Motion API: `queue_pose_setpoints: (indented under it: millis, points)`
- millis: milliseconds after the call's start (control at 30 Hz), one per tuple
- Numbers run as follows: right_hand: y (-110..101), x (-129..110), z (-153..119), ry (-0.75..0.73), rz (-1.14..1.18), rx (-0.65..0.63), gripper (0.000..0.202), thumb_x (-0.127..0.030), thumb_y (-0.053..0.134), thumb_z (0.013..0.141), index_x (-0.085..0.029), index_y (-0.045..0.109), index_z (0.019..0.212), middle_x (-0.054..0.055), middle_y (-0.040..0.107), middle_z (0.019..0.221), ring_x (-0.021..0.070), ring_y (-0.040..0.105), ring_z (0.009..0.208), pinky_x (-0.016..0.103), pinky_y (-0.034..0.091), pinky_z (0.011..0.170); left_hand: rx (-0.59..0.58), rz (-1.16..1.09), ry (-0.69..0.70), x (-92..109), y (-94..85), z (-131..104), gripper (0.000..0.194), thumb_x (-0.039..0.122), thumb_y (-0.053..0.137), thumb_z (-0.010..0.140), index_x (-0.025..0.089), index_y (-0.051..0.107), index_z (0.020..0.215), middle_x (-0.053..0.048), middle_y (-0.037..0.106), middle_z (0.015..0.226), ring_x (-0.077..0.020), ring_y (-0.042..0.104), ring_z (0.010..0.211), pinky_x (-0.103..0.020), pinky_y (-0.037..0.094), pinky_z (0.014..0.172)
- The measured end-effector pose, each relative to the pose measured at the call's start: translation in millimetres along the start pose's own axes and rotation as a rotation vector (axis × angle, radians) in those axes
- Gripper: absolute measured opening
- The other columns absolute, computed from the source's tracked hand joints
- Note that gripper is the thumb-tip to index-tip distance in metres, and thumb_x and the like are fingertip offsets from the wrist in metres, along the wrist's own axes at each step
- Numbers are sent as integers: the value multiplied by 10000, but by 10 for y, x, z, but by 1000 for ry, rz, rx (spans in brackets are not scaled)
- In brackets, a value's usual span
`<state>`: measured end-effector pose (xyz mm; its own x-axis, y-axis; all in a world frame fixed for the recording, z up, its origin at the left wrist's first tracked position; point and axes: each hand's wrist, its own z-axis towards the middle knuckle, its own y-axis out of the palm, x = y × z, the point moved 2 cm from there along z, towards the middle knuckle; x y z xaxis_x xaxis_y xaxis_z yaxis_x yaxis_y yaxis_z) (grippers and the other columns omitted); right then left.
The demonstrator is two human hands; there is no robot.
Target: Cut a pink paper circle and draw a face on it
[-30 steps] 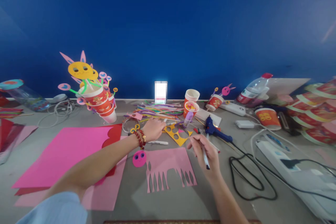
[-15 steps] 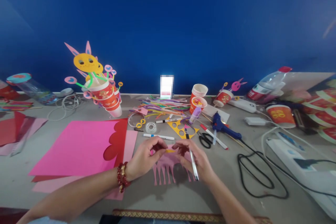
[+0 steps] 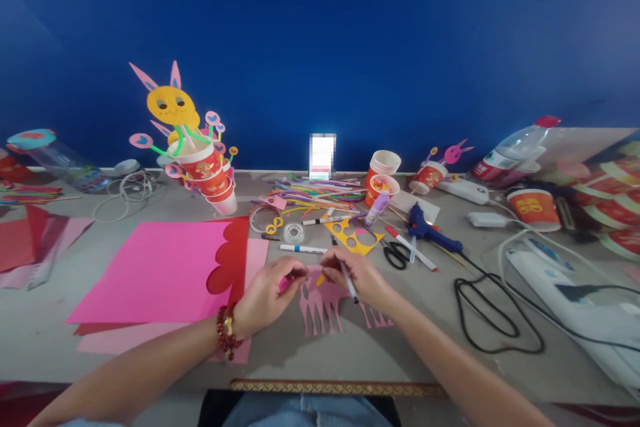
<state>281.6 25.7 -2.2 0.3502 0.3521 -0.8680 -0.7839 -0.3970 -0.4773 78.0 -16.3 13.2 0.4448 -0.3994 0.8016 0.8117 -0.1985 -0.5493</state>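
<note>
My left hand (image 3: 267, 293), wearing a red bead bracelet, is closed with a small magenta paper piece (image 3: 285, 282) at its fingers. My right hand (image 3: 363, 277) grips a pen (image 3: 349, 282), which slants between the fingers with its dark end toward me. A small yellow paper piece (image 3: 321, 278) shows at the right fingertips; whether they pinch it is unclear. Beneath both hands lies a light pink paper (image 3: 320, 303), its near edge cut into thin pointed strips. The fingers cover part of it.
Stacked pink and red sheets (image 3: 150, 273) lie left, below decorated cups (image 3: 203, 163). Behind my hands are a blue-capped marker (image 3: 303, 249), tape (image 3: 293, 233) and a yellow sheet with holes (image 3: 345, 235). Scissors (image 3: 397, 255), a glue gun (image 3: 430, 230) and a power strip (image 3: 565, 307) lie right.
My hands have drawn slightly apart. The yellow piece, earlier between both hands, is now by the right fingertips, and magenta paper shows more at my left. The pen has tilted; the view has shifted slightly.
</note>
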Motion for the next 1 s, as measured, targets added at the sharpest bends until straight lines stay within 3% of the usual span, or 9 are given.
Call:
queue_pose_setpoints:
  millis: [100,267,467,667,1000]
  points:
    - [23,17,102,-43,-135,-172,56,-188,591,875,-196,635,909,11,702,815,150,630,700,230,452,630,-70,271,205,-55,-46,-65,170,132,447,929,189,603,966,-58,642,956,-194,571,909,-333,460,817]
    - [88,6,137,-112,-216,-259,98,-219,603,893,-196,644,979,41,709,881,177,650,779,252,451,695,-311,548,442,-96,54,-223,173,156,521,873,164,606,1024,-77,631,995,-234,547,927,-390,444,825]
    - [133,7,118,-190,-285,-304,163,-214,580,918,-214,642,1069,47,720,943,200,643,867,276,435,772,-382,575,434,-117,97,-247,259,199,552,861,160,590,1115,-84,619,1067,-246,542,998,-404,446,864]
    - [170,53,91,-214,-419,-368,412,-157,538,911,-256,548,1311,53,685,908,206,608,826,267,411,714,-384,558,421,-122,92,-230,259,189,544,863,160,601,1113,-96,613,1103,-241,541,1024,-399,453,898]
    - [201,47,87,-199,-464,-402,279,-165,517,911,-213,623,1164,60,663,873,207,593,804,261,385,668,-418,574,410,-100,82,-244,279,213,547,886,159,591,1156,-91,614,1175,-248,537,1056,-389,465,928]
